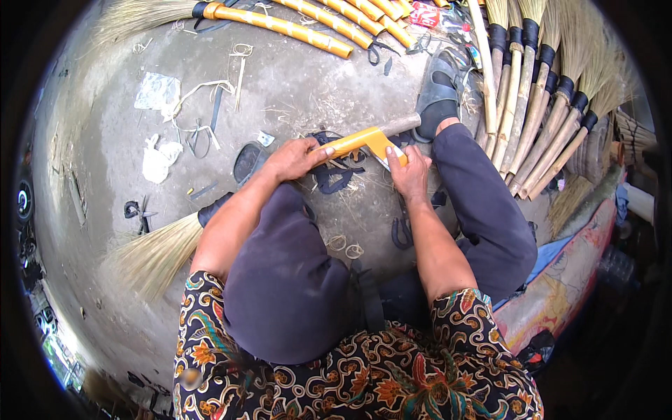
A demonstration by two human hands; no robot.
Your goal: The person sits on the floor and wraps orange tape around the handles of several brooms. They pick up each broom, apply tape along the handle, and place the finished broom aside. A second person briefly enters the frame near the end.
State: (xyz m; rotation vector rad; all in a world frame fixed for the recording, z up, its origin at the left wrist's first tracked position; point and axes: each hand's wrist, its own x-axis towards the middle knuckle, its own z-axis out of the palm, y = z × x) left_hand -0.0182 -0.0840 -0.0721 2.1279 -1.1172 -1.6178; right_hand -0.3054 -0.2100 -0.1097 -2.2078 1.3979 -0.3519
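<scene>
A grass broom lies slantwise across my lap; its pale bristles [157,255] fan out at the left, beyond my left forearm. Yellow wrapping [344,144] covers part of its handle, while the far end of the handle [402,124] is bare and greyish. My left hand [294,159] is closed around the yellow-covered part. From the handle a loose yellow strip [381,147] runs down to my right hand [411,175], which pinches its end between thumb and fingers. My thigh and left forearm hide the middle of the broom.
Brooms with yellow-wrapped handles [280,26] lie along the far side. Several brooms with bare handles [514,105] are fanned out at the right. Scissors [143,217], a crumpled white bag [161,158], clear plastic [157,91] and black strips [332,180] are scattered on the concrete floor [336,91].
</scene>
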